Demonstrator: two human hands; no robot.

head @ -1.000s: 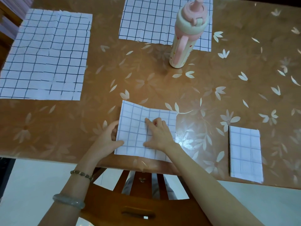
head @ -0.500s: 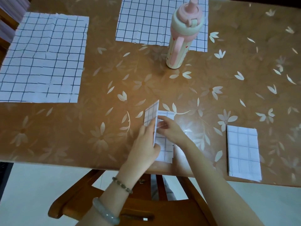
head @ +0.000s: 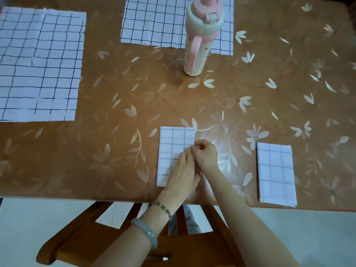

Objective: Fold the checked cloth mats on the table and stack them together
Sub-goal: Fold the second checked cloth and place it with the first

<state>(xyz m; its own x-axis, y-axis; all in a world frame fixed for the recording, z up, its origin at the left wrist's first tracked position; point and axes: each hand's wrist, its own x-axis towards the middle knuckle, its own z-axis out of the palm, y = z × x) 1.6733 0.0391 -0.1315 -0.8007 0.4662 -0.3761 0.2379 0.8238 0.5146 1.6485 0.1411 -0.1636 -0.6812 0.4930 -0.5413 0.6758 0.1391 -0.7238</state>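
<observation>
Two hands meet on a folded checked mat (head: 171,145) at the near edge of the table (head: 115,160), above a wooden chair (head: 92,243). The left hand (head: 183,170) lies flat on this mat with its fingers straight, pressing it down. The right hand (head: 205,155) curls its fingers at the mat's right edge and seems to pinch it. Well apart to the right, along the same edge, lies a second folded mat (head: 275,170). Farther back a pink-lidded bottle (head: 200,41) stands upright on bare table, just before an unfolded mat (head: 154,22) at the far edge. Another unfolded mat (head: 38,64) lies spread at the far left.
</observation>
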